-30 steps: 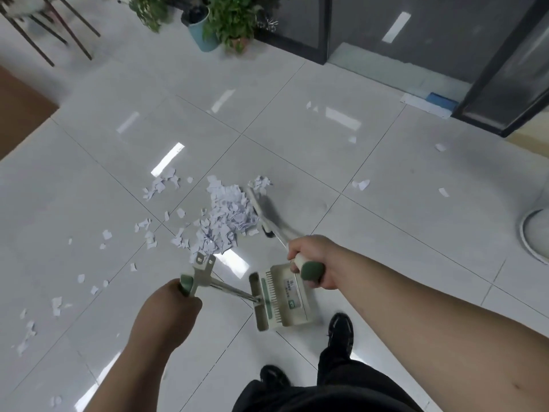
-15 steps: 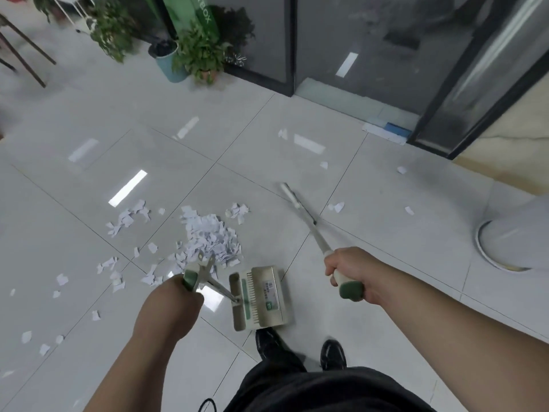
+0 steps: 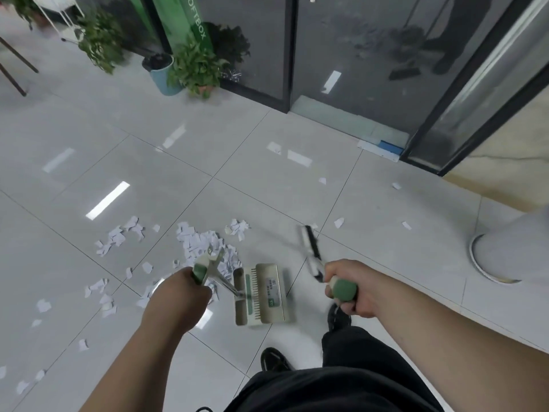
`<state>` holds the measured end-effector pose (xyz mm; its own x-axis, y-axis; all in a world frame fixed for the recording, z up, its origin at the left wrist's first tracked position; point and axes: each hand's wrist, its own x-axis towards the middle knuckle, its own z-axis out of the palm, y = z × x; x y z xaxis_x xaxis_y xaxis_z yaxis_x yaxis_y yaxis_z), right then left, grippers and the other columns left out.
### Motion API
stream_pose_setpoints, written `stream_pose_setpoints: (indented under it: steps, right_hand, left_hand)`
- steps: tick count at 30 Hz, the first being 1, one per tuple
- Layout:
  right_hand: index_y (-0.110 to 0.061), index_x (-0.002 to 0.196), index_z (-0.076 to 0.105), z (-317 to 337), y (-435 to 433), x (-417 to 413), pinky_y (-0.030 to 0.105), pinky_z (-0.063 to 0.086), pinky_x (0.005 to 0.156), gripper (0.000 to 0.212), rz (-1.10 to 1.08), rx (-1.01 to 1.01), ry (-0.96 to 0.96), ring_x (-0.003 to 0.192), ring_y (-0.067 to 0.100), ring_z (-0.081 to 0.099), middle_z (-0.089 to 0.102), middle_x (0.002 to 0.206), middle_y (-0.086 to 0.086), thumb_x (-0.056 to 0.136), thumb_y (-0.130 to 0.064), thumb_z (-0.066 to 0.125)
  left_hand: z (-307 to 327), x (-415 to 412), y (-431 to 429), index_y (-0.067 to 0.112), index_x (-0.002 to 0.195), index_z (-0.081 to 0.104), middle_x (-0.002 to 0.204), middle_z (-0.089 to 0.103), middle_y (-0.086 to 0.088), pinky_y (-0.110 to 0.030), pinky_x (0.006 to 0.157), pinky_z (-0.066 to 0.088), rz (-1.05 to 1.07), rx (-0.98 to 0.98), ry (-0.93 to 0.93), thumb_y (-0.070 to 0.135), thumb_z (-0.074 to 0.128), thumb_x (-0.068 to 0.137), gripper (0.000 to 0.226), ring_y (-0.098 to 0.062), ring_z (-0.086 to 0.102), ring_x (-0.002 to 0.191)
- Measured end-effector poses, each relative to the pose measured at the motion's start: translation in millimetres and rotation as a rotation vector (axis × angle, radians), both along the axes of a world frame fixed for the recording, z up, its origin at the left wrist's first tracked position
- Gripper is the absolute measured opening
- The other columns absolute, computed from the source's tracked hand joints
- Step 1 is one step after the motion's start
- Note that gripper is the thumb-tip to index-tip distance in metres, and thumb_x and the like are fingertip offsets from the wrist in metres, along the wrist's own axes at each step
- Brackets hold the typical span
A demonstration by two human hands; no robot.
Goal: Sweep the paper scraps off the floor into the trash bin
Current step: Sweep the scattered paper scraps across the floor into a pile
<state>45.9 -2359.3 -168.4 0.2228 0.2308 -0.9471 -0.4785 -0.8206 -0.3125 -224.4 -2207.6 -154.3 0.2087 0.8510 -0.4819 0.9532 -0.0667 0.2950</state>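
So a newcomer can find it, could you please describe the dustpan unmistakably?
From the dark glass doors, come down the tiled floor to the paper scrap heap. Right beside it is the dustpan: the only beige tray with comb teeth, its handle held by the left hand.

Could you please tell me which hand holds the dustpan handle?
The left hand grips the dustpan handle; the right hand holds the broom instead.
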Motion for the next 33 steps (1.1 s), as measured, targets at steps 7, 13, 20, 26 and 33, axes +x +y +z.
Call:
stream_pose_setpoints:
  steps: [7, 13, 20, 26, 33]
  right_hand:
    - [-0.014, 0.097, 0.058, -18, 22, -5, 0.019, 0.023, 0.042, 0.019, 0.005, 0.085, 0.094, 0.039, 0.015, 0.035, 0.055, 0.062, 0.008, 0.078, -0.009, 0.059]
    - [-0.010, 0.097, 0.063, -23, 25, 28, 0.020, 0.030, 0.046, 0.020, 0.026, 0.132, 0.027, 0.042, 0.018, 0.043, 0.059, 0.061, 0.009, 0.078, -0.008, 0.062]
    - [-0.011, 0.089, 0.063, -29, -14, 127, 0.027, 0.038, 0.059, 0.022, 0.064, 0.106, -0.146, 0.065, 0.026, 0.055, 0.059, 0.069, 0.010, 0.068, -0.007, 0.064]
    - [-0.008, 0.096, 0.061, -33, -41, 235, 0.024, 0.039, 0.054, 0.023, 0.067, 0.013, -0.249, 0.069, 0.028, 0.055, 0.064, 0.089, 0.017, 0.073, -0.008, 0.064]
    - [-0.006, 0.091, 0.059, -40, -76, 324, 0.025, 0.039, 0.055, 0.014, -0.025, -0.076, -0.301, 0.070, 0.028, 0.052, 0.058, 0.086, 0.015, 0.077, -0.005, 0.061]
  left_hand:
    - [2, 13, 11, 0.014, 0.081, 0.058, 0.062, 0.060, -0.002, -0.027, 0.053, 0.037, -0.012, -0.027, 0.045, 0.015, 0.058, 0.084, 0.002, -0.022, 0.053, 0.055]
    - [10, 42, 10, 0.013, 0.079, 0.055, 0.065, 0.060, -0.004, -0.028, 0.053, 0.035, -0.005, -0.021, 0.104, 0.014, 0.057, 0.083, 0.004, -0.023, 0.055, 0.058]
    - [17, 126, 1, 0.016, 0.080, 0.059, 0.062, 0.059, 0.000, -0.027, 0.052, 0.036, -0.071, -0.016, 0.132, 0.015, 0.058, 0.089, 0.009, -0.018, 0.052, 0.054]
    - [19, 203, -7, 0.017, 0.080, 0.058, 0.059, 0.057, 0.001, -0.026, 0.051, 0.038, -0.071, 0.006, 0.126, 0.015, 0.059, 0.092, 0.012, -0.017, 0.049, 0.052]
    - [17, 285, -22, 0.018, 0.079, 0.057, 0.058, 0.056, 0.002, -0.027, 0.054, 0.041, -0.108, -0.001, 0.107, 0.017, 0.059, 0.091, 0.012, -0.019, 0.051, 0.052]
